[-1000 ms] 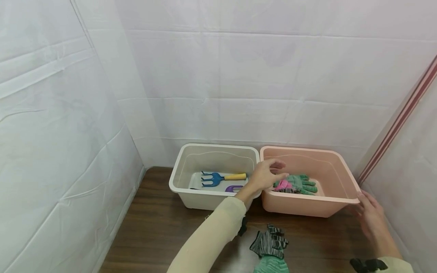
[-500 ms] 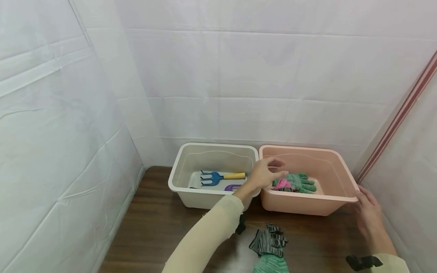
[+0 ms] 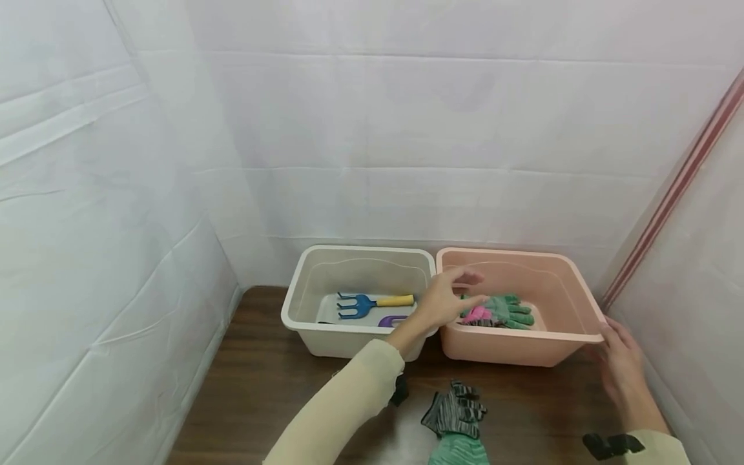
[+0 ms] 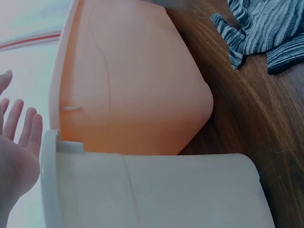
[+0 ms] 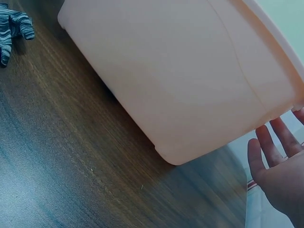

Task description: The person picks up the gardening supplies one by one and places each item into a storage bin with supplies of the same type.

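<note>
In the head view my left hand (image 3: 444, 300) hovers over the left part of a pink plastic bin (image 3: 523, 352), thumb and fingers apart, nothing between them. The left wrist view has this hand (image 4: 16, 161) with fingers extended beside the rims of both bins. Inside the pink bin lie a green work glove (image 3: 508, 310) and a bright pink bundle (image 3: 478, 314). My right hand (image 3: 622, 358) is at the bin's right front corner. Seen from the right wrist, its fairly straight fingers (image 5: 268, 147) touch the end wall below the rim.
A white bin (image 3: 343, 345) stands left of the pink one, holding a blue hand fork with a yellow handle (image 3: 363, 305) and a purple-handled item (image 3: 391, 320). A striped grey-black glove (image 3: 456, 413) and green fabric (image 3: 459, 450) lie on the dark wooden table (image 3: 250, 387). White sheeting surrounds it.
The whole head view has shifted slightly, so the bins sit a little further left in it. Both hands keep nearly the same place beside the bins.
</note>
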Demonstrator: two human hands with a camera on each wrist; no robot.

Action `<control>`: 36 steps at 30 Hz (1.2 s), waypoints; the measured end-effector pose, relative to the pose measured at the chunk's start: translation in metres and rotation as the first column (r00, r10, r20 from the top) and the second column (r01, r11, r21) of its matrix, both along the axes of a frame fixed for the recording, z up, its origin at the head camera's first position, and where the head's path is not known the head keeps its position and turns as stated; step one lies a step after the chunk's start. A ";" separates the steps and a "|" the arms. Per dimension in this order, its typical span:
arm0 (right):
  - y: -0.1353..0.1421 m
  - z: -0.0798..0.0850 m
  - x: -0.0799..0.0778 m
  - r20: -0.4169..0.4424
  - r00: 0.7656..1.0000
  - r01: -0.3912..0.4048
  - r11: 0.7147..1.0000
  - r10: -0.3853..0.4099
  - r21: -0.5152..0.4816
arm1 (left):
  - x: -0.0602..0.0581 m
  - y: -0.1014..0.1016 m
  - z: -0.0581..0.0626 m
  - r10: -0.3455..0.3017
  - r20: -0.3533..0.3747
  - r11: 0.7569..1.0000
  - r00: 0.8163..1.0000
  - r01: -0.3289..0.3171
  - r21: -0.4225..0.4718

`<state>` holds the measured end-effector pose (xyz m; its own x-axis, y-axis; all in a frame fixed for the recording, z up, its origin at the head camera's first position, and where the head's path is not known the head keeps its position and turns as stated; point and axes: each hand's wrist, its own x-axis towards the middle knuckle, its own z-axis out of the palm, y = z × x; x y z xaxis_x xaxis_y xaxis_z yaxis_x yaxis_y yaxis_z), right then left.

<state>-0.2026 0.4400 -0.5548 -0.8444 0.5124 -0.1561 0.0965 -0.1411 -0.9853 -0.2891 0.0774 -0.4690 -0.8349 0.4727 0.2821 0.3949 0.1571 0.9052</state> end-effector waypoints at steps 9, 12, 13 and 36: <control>-0.007 0.000 -0.005 0.021 1.000 -0.023 1.000 0.023 0.012 | 0.014 -0.019 0.011 -0.105 -0.088 0.993 0.991 0.100 -0.061; -0.007 0.001 -0.004 0.014 1.000 -0.021 1.000 0.021 0.006 | 0.019 -0.024 0.015 -0.138 -0.111 0.987 0.984 0.128 -0.095; -0.007 0.001 -0.004 0.009 1.000 -0.022 1.000 0.022 0.002 | 0.020 -0.025 0.016 -0.144 -0.115 0.986 0.983 0.133 -0.104; -0.003 0.001 0.001 -0.054 0.997 -0.061 0.997 0.059 -0.041 | 0.048 -0.064 0.010 -0.248 -0.080 0.951 0.965 0.227 -0.211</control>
